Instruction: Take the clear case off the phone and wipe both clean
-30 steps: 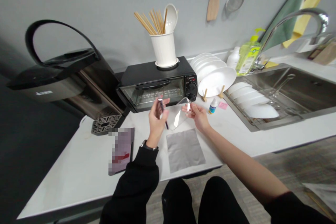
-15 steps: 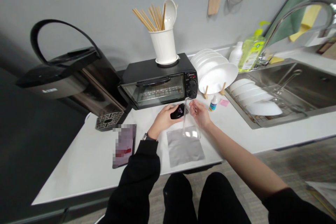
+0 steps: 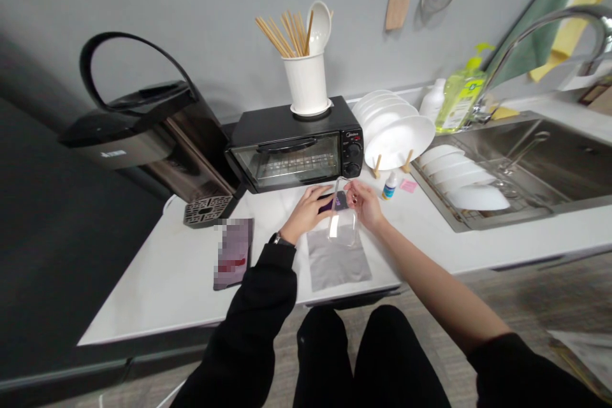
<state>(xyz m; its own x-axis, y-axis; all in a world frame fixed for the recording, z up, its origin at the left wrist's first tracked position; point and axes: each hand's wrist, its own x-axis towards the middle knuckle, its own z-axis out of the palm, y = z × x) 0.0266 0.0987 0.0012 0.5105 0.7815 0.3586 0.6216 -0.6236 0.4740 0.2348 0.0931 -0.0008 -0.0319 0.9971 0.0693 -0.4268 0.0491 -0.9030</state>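
My left hand [image 3: 310,207] grips a dark phone [image 3: 335,203] by its left end, just above the white counter [image 3: 162,274]. My right hand [image 3: 366,199] pinches the top of a clear phone case [image 3: 342,228], which hangs down against the phone. Both hands meet in front of the black toaster oven [image 3: 294,146]. Below them a grey cloth [image 3: 337,258] lies flat on the counter.
A second phone [image 3: 233,254] lies left of the cloth. A small dropper bottle [image 3: 389,186] and a pink note [image 3: 408,185] sit by a plate rack [image 3: 394,137]. A black water dispenser [image 3: 143,134] stands at left, a sink [image 3: 526,159] with dishes at right.
The phone went from raised upright in my left hand to low over the counter. My right hand brought the clear case against it. The view has shifted slightly.
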